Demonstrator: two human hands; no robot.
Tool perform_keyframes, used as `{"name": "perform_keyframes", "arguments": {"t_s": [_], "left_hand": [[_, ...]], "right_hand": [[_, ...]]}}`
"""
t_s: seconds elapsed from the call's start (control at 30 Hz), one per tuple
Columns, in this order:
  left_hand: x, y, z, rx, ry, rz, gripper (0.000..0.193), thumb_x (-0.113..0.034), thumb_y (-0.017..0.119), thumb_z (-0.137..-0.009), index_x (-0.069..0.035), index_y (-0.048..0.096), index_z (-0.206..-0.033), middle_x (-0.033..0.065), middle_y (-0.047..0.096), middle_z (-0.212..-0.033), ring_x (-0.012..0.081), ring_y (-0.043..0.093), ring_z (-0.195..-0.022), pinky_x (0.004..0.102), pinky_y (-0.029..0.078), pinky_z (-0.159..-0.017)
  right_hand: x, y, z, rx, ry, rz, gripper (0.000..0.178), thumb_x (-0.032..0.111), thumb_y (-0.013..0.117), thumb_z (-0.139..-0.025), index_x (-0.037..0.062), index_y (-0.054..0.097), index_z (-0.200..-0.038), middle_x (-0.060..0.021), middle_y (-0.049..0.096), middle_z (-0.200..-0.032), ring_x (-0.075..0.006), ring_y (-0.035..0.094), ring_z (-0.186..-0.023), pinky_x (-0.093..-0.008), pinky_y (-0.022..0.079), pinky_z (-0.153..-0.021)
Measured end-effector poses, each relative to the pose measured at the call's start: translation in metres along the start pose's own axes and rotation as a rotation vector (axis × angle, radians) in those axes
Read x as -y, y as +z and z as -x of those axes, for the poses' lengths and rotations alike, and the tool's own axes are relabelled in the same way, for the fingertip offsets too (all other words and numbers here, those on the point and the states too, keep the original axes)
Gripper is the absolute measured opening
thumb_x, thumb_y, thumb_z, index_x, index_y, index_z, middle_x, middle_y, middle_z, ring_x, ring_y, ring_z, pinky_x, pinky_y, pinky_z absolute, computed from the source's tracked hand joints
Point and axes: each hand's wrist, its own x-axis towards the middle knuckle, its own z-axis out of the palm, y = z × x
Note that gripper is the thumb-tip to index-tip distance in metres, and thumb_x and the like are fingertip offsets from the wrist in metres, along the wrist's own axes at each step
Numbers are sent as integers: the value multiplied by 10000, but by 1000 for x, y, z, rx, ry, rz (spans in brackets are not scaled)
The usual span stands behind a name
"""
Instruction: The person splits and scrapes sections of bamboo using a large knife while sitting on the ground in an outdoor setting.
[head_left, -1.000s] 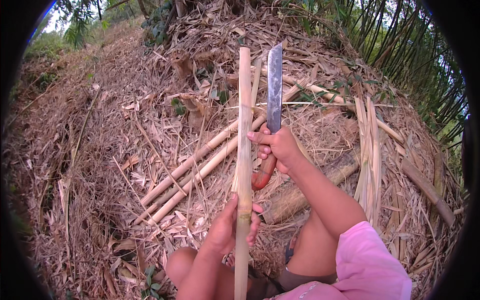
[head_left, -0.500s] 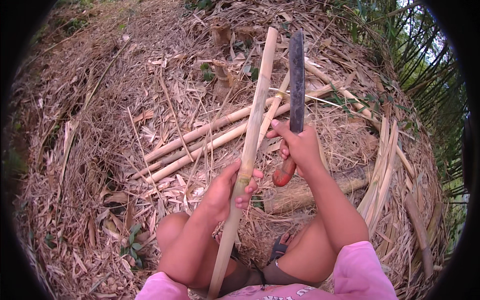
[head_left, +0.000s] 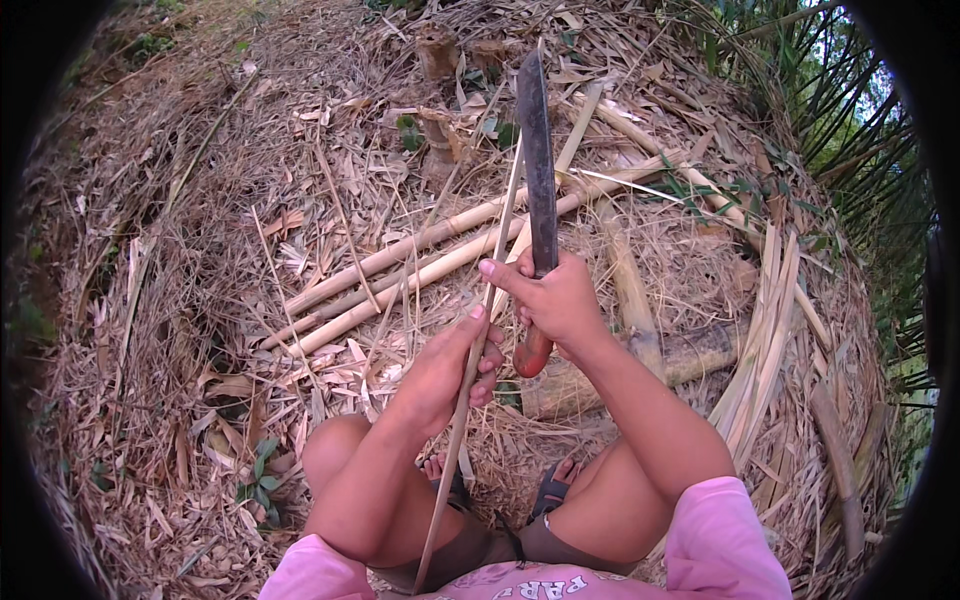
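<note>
My left hand (head_left: 446, 368) is closed around the middle of a long bamboo strip (head_left: 453, 450), which stands edge-on and slants from my lap up and away. Closed on the reddish handle of a machete (head_left: 538, 165), my right hand (head_left: 556, 300) sits just to the right of the strip. The dark blade points away from me, nearly upright in the view, beside the strip's far part. My right thumb reaches over to the strip and seems to touch it.
Bamboo poles (head_left: 400, 265) lie crosswise on dry leaf litter ahead. A thick bamboo log (head_left: 690, 357) lies before my feet. Split strips (head_left: 765, 340) are bundled at the right. Cut stumps (head_left: 437, 55) stand at the far side, with green bamboo (head_left: 860, 130) at the far right.
The bamboo strip has been turned from its broad face to its narrow edge. My right hand and the machete have moved left, up close to the strip.
</note>
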Motion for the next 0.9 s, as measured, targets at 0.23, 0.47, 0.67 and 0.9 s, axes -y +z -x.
{"name": "perform_keyframes", "arguments": {"t_s": [0.23, 0.47, 0.67, 0.9], "left_hand": [[5, -2, 0, 94, -67, 42, 504, -549, 367, -1027, -67, 511, -1007, 2, 461, -700, 97, 391, -488, 239, 346, -449], [1, 15, 9, 72, -86, 62, 760, -679, 164, -989, -20, 536, -1053, 63, 580, -741, 180, 520, -511, 293, 420, -445], [19, 7, 19, 225, -232, -36, 684, -668, 205, -995, -61, 517, -952, -14, 415, -599, 87, 316, -398, 235, 313, -383], [12, 2, 15, 62, -87, 30, 533, -562, 230, -1007, -105, 485, -904, -41, 362, -601, 64, 243, -384, 216, 248, -364]], "right_hand": [[4, -2, 3, -32, -20, 33, 416, 210, 838, -797, 113, 441, -723, 22, 520, -573, -53, 481, -457, -225, 367, -411], [13, -4, 1, -84, 76, -121, 380, 172, 817, -809, 114, 447, -750, 5, 535, -592, -63, 483, -456, -228, 383, -419], [20, -25, -7, -159, 98, -220, 370, 258, 786, -850, 104, 465, -750, -1, 528, -585, -74, 481, -442, -229, 383, -411], [29, -42, 4, -115, 32, 209, 614, 624, 517, -946, 71, 529, -678, -10, 510, -544, -71, 482, -448, -237, 386, -422]]}}
